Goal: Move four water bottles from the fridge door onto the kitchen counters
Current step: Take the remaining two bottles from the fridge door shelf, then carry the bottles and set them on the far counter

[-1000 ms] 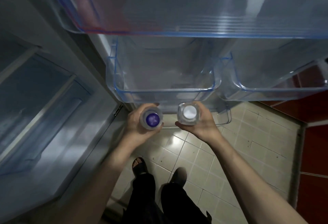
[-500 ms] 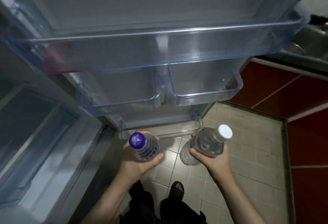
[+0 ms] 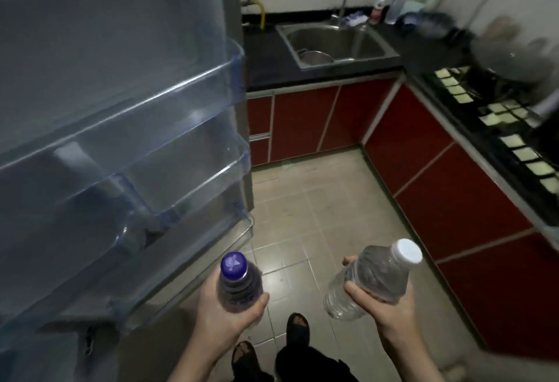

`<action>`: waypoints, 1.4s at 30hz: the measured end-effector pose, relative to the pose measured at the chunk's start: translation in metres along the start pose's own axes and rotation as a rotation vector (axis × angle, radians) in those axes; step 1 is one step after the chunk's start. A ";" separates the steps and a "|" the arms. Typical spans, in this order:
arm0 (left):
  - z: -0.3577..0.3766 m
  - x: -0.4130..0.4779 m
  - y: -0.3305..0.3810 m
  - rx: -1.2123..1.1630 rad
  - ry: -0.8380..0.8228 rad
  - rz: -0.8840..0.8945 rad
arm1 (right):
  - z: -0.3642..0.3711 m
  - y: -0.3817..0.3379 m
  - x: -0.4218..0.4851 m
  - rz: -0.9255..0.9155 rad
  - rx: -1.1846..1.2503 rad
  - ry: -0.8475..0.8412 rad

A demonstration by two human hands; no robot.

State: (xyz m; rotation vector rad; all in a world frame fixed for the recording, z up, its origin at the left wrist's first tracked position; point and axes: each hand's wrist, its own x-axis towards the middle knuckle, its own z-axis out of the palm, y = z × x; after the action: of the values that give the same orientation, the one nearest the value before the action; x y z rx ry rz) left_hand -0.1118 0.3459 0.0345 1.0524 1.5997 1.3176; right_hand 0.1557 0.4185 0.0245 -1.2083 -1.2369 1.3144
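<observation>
- The left hand (image 3: pixel 233 310) is wrapped around the lower body of a clear ribbed plastic bottle with a purple screw cap (image 3: pixel 239 280), held close to upright with the cap toward the camera.
- The right hand (image 3: pixel 382 306) grips a clear plastic water bottle with a white screw cap (image 3: pixel 367 280) around its middle; this bottle is tilted, cap up and to the right, base down and to the left.
- Both bottles are in the air above the beige tiled floor (image 3: pixel 317 215), apart from each other, with the person's dark trousers and sandalled feet below them.
- Just left of the purple-capped bottle stands the open fridge door (image 3: pixel 99 49), its clear plastic door shelves (image 3: pixel 169 170) stacked one below another with nothing visible in them.
- Ahead, a black worktop (image 3: pixel 266 64) runs along the wall over red cabinet doors (image 3: pixel 305 121) and carries a stainless steel sink (image 3: pixel 335 42) with a metal bowl inside.
- Behind the sink, by the wall, stand a few bottles; one clear bottle with a purple cap (image 3: pixel 397 2) is among them.
- The black worktop turns along the right side, where a dark hob (image 3: pixel 496 109) with a blurred pan sits.
</observation>
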 end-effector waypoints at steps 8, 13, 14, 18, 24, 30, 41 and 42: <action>0.060 0.026 0.003 0.060 -0.178 -0.027 | -0.073 0.004 -0.044 0.024 -0.063 0.321; 0.115 0.050 0.012 0.114 -0.269 0.006 | -0.114 0.008 -0.022 0.007 -0.056 0.355; 0.128 0.055 0.016 0.119 -0.272 0.017 | -0.123 0.007 -0.013 -0.001 -0.048 0.347; 0.182 0.079 0.034 0.122 -0.271 0.040 | -0.162 0.000 0.031 -0.021 -0.041 0.300; 0.259 0.109 0.061 0.085 -0.192 0.053 | -0.224 -0.017 0.107 -0.060 -0.089 0.193; 0.299 0.143 0.070 0.064 -0.122 -0.001 | -0.249 -0.034 0.182 -0.068 -0.145 0.107; 0.315 0.272 0.075 0.010 -0.115 0.017 | -0.219 -0.052 0.314 -0.052 -0.149 0.021; 0.314 0.284 0.076 0.009 -0.115 0.027 | -0.214 -0.053 0.325 -0.052 -0.148 0.006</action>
State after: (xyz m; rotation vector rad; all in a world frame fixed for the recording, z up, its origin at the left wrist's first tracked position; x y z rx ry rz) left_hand 0.0937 0.7241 0.0448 1.1386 1.5122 1.2453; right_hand 0.3424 0.7623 0.0574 -1.2739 -1.3713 1.1978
